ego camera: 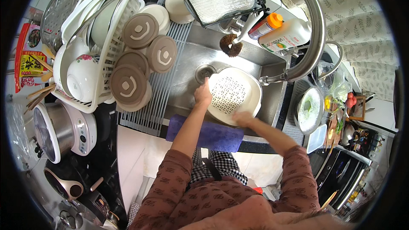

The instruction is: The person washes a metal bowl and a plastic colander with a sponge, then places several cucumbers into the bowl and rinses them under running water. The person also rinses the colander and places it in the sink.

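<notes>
A cream plastic colander (pixel 228 94) with slotted holes is held over the stainless steel sink (pixel 191 48), beside the drain (pixel 205 73). My left hand (pixel 203 94) grips its left rim. At the colander's lower rim is my right hand (pixel 244 118), blurred; whether its fingers close on the rim cannot be told. The faucet's spout (pixel 271 80) points at the colander's right side. A brown round scrub brush (pixel 230 45) with a white handle hangs above it, at the sink's back edge. A purple towel (pixel 204 134) lies over the front edge.
Left of the sink, a roll-up drying rack (pixel 169 80) bears several lidded containers (pixel 128 84). Beyond stands a white dish basket (pixel 107 54) with bowls and plates. Bottles (pixel 284 35) and a wire caddy (pixel 223 1) line the back. A bowl with suds (pixel 309 110) stands at the right.
</notes>
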Demonstrator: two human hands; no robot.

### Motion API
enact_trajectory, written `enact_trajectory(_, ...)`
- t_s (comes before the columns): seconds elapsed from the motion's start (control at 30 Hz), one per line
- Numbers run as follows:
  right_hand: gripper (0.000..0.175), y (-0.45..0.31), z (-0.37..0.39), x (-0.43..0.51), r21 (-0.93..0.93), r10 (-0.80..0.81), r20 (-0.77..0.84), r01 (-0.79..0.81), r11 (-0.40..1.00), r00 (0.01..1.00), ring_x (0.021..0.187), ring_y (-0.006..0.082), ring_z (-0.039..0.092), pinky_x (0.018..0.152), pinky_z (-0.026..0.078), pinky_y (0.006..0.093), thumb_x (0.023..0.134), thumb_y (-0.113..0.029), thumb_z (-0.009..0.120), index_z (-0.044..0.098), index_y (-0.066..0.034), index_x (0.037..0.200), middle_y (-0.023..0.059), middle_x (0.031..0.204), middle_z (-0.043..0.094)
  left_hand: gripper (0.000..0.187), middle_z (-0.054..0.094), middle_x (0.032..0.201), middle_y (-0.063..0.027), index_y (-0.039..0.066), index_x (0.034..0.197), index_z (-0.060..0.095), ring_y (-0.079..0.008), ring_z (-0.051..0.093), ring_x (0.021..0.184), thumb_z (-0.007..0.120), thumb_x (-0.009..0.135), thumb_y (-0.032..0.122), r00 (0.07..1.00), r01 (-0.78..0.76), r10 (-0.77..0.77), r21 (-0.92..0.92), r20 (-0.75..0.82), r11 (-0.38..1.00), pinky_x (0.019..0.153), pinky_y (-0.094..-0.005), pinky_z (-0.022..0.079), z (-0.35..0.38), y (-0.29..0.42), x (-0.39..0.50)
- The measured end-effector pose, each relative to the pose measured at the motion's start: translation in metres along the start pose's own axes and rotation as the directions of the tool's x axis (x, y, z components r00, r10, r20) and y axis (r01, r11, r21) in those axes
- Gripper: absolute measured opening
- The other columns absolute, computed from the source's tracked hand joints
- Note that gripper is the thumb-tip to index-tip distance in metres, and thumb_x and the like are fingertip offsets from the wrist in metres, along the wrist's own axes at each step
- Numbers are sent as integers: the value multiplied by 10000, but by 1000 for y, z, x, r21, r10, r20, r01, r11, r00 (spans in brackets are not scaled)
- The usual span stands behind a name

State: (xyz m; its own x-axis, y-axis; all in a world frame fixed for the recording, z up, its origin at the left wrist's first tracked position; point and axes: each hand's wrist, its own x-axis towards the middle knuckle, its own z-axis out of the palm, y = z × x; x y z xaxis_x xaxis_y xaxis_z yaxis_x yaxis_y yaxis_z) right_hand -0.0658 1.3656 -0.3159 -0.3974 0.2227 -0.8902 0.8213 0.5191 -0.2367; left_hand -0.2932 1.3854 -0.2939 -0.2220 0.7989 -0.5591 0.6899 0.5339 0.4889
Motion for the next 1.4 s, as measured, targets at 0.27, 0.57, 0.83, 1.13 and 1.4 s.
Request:
enact_trajectory(0.27,635,-12,19,13,225,96,-212,-47,973,972,1352,345,97,1073,155,472,899,-412,363,215,-23,1379,179,1468,92,598,601,1010,-207,97,1335,272,-365,579,935,469,772,52,999,-35,35,-10,12,999,814,-445,448,-4,-7,-4)
enact_trajectory(0.57,631,-63,-26,51,70,-186,-572,274,959,799,1318,398,169,1028,211,527,856,-310,461,242,24,1345,238,1446,94,603,595,1035,-208,78,1343,240,-370,576,938,474,787,77,998,7,-8,18,56,1000,826,-436,449,-15,-3,-7)
enact_trajectory(0.83,727,-19,-44,52,173,76,-841,132,976,536,1325,381,169,1047,188,508,809,-352,545,236,9,1358,235,1447,100,538,619,929,-225,9,1281,293,-386,591,890,518,826,189,999,12,-13,15,30,1000,785,-454,467,-8,4,-11)
enact_trajectory(1.13,544,6,-23,44,110,264,-753,-280,954,602,1255,389,269,1034,223,460,849,-244,455,313,-20,1324,242,1347,295,670,571,1030,-279,-50,1333,182,-400,556,968,521,809,194,990,-105,115,-127,78,986,849,-436,439,11,-15,1)
enact_trajectory(1.4,640,-69,-61,90,693,125,-619,614,-378,775,1287,223,247,1055,199,363,896,-430,448,217,-96,1392,91,1417,249,928,454,1193,-264,-17,1376,-89,-239,598,832,550,707,54,868,13,184,-392,461,920,696,-333,489,-4,-23,3)
